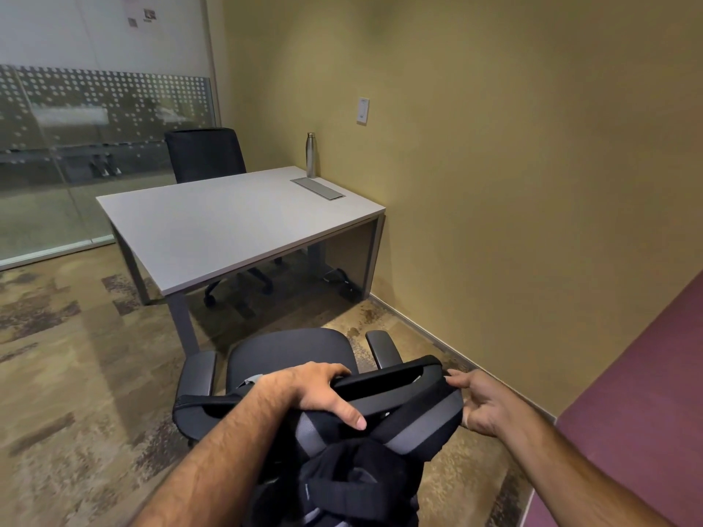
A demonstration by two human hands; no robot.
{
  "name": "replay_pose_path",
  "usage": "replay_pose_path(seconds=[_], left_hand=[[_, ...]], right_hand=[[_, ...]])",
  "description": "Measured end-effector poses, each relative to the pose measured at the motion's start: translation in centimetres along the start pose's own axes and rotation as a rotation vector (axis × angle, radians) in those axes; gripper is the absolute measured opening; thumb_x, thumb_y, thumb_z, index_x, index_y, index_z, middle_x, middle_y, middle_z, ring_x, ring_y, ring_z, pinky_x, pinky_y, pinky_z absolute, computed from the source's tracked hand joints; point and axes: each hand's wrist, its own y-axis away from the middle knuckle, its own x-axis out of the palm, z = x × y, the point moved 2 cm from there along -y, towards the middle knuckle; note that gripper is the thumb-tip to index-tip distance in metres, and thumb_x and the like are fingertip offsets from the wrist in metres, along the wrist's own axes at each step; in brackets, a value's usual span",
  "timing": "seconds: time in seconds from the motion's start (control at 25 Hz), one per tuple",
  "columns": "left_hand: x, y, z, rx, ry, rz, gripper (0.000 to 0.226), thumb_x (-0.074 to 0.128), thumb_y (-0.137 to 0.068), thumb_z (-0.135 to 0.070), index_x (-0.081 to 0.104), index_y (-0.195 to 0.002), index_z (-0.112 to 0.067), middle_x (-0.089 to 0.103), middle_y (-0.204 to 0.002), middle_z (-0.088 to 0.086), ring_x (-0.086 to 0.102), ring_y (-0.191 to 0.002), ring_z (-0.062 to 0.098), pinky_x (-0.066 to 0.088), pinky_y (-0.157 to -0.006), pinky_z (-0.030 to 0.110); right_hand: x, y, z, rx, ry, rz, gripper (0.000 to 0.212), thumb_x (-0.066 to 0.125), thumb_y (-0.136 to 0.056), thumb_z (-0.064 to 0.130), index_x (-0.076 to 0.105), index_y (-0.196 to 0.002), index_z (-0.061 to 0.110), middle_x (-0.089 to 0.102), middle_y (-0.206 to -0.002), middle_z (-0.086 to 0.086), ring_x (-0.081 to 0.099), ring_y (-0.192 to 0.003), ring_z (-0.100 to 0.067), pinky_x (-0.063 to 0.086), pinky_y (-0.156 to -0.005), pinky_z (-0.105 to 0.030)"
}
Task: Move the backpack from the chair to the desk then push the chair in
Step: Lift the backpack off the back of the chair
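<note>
A black office chair [293,351] stands in front of me, pulled out from the white desk [228,222], its back towards me. A black and grey backpack [342,484] hangs against my side of the chair back, straps dangling. My left hand [323,393] is closed over the black top bar of the chair back, thumb resting on the grey fabric below it. My right hand [483,405] touches the bar's right end with fingers apart, thumb on top. I cannot tell whether either hand also holds part of the backpack.
A steel bottle [312,155] and a grey cable lid [317,188] are at the desk's far right. A second black chair [205,154] is tucked in on the far side. The yellow wall [494,184] runs along the right, a glass partition [76,146] along the left.
</note>
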Motion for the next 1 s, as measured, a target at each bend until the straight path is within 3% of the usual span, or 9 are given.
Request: replay_pose_path(seconds=[0.08,0.12,0.24,0.32,0.44,0.64,0.8,0.88,1.0], left_hand=[[0.1,0.0,-0.1,0.001,0.005,-0.008,0.111,0.087,-0.043,-0.077,0.048,-0.142,-0.044,0.062,-0.127,-0.015,0.061,-0.115,0.012,0.050,-0.106,0.038],[0.1,0.1,-0.1,0.001,0.002,-0.011,0.111,0.087,-0.043,-0.077,0.048,-0.141,-0.044,0.061,-0.126,-0.016,0.061,-0.114,0.012,0.050,-0.105,0.038],[0.2,0.3,-0.2,-0.002,-0.002,-0.024,0.111,0.086,-0.044,-0.077,0.047,-0.143,-0.041,0.060,-0.124,-0.016,0.060,-0.113,0.012,0.050,-0.102,0.035],[0.3,0.5,-0.1,0.002,-0.014,-0.045,0.113,0.085,-0.045,-0.078,0.047,-0.144,-0.039,0.060,-0.127,-0.014,0.059,-0.112,0.012,0.050,-0.101,0.033],[0.6,0.8,0.3,0.012,-0.024,-0.089,0.116,0.084,-0.045,-0.079,0.048,-0.145,-0.035,0.061,-0.138,-0.010,0.059,-0.120,0.013,0.048,-0.104,0.032],[0.2,1.6,0.9,0.028,-0.021,-0.169,0.115,0.080,-0.042,-0.086,0.055,-0.140,-0.030,0.063,-0.138,-0.008,0.061,-0.121,0.012,0.048,-0.107,0.034],[-1.6,2.7,3.1,0.032,0.051,-0.266,0.092,0.061,-0.047,-0.102,0.071,-0.099,-0.027,0.073,-0.103,-0.008,0.067,-0.094,0.009,0.056,-0.091,0.036],[-2.9,3.6,5.4,0.057,0.039,-0.280,0.082,0.051,-0.057,-0.102,0.063,-0.078,-0.024,0.067,-0.082,-0.009,0.062,-0.078,0.010,0.051,-0.076,0.035],[-3.4,4.6,7.8,0.178,0.035,-0.275,0.066,0.052,-0.071,-0.091,0.047,-0.067,-0.025,0.050,-0.067,-0.012,0.046,-0.065,0.009,0.039,-0.066,0.032]], right_hand=[[-0.3,0.1,-0.6,0.015,0.022,0.019,0.029,0.038,-0.102,-0.011,0.061,-0.111,0.005,0.072,-0.097,-0.025,0.073,-0.077,-0.042,0.061,-0.052,-0.060],[-0.3,0.2,-1.1,0.024,0.042,0.029,0.034,0.036,-0.103,-0.011,0.063,-0.114,0.007,0.075,-0.090,-0.025,0.075,-0.069,-0.042,0.062,-0.056,-0.059],[0.5,0.2,-2.8,0.063,0.122,0.104,0.043,0.038,-0.099,-0.015,0.062,-0.125,0.009,0.071,-0.097,-0.026,0.075,-0.061,-0.040,0.051,-0.097,-0.057],[1.6,0.6,-3.9,0.105,0.199,0.210,0.050,0.053,-0.084,-0.021,0.062,-0.130,-0.005,0.068,-0.107,-0.030,0.076,-0.075,-0.042,0.043,-0.109,-0.055],[3.7,1.8,-5.1,0.132,0.297,0.431,0.055,0.067,-0.074,-0.023,0.063,-0.128,-0.012,0.062,-0.130,-0.035,0.060,-0.123,-0.049,0.036,-0.117,-0.059],[5.1,2.2,-5.8,0.112,0.287,0.507,0.044,0.074,-0.083,-0.002,0.066,-0.126,-0.009,0.064,-0.131,-0.033,0.059,-0.125,-0.048,0.035,-0.118,-0.060],[5.3,2.0,-5.5,0.106,0.243,0.390,0.054,0.077,-0.075,0.008,0.066,-0.124,-0.011,0.062,-0.130,-0.034,0.057,-0.127,-0.048,0.036,-0.118,-0.059],[5.4,2.3,-5.6,0.093,0.203,0.349,0.061,0.077,-0.072,0.008,0.063,-0.127,-0.013,0.066,-0.120,-0.034,0.061,-0.115,-0.048,0.036,-0.117,-0.059],[5.4,2.5,-6.2,0.048,0.144,0.280,0.065,0.077,-0.071,0.008,0.060,-0.130,-0.013,0.069,-0.105,-0.031,0.064,-0.100,-0.047,0.038,-0.115,-0.060]])
